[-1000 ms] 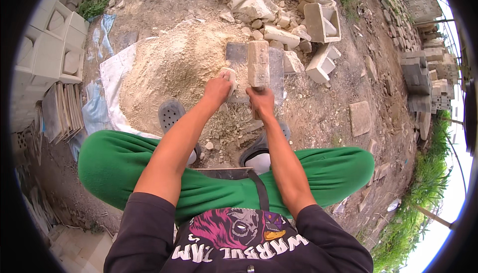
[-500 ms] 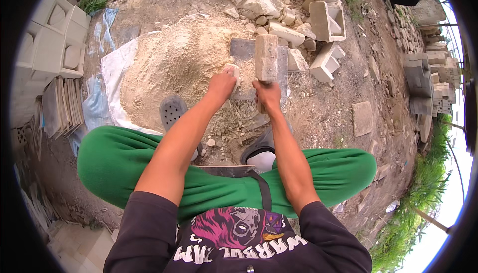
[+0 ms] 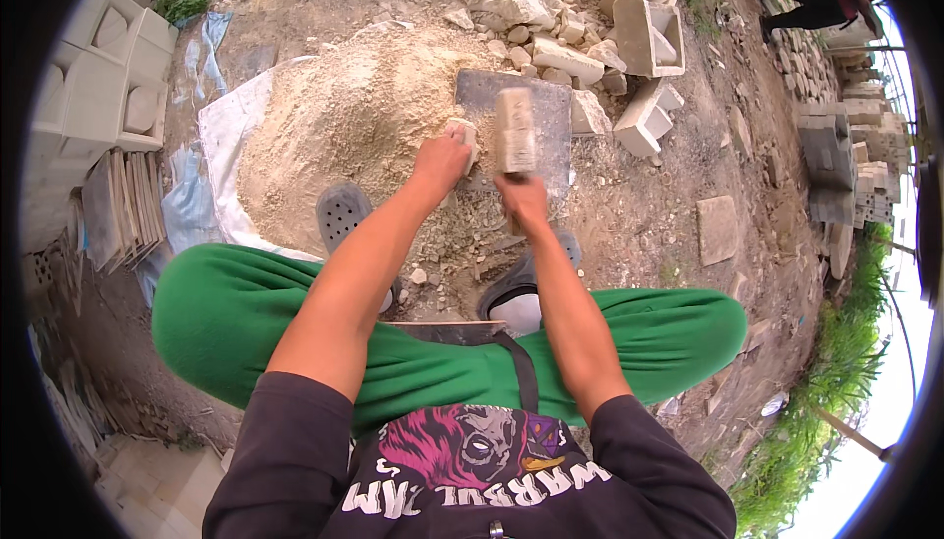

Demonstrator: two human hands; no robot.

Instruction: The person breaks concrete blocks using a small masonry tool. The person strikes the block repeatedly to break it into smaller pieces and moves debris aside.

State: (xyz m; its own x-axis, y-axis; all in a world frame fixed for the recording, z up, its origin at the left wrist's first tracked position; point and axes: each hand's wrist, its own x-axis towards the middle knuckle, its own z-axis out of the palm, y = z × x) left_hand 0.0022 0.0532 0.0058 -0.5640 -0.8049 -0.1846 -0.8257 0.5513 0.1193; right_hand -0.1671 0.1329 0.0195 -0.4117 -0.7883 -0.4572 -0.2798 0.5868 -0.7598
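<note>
My left hand (image 3: 442, 159) is closed around a pale stone chunk (image 3: 468, 149) at the left edge of a dark flat slab (image 3: 551, 126). In my right hand (image 3: 522, 201) is the handle of a mallet. The blocky, worn mallet head (image 3: 515, 132) hangs over the slab, slightly blurred, just right of the chunk and apart from it. Most of the handle is hidden by my fingers. Left of the slab rises a heap of pale crushed stone (image 3: 334, 116), spread on a white sheet (image 3: 224, 136).
Broken blocks (image 3: 565, 62) pile up beyond the slab. Stacked pale blocks (image 3: 93, 77) and thin boards (image 3: 123, 209) stand at left. My feet in grey clogs (image 3: 341, 212) flank the near rubble. A flat stone (image 3: 717, 229) lies at right. Another person (image 3: 811, 5) is at far right.
The mallet has shifted left and slightly nearer to me, with my right hand lower. My left hand keeps its hold on the stone chunk. The distant person shows more fully.
</note>
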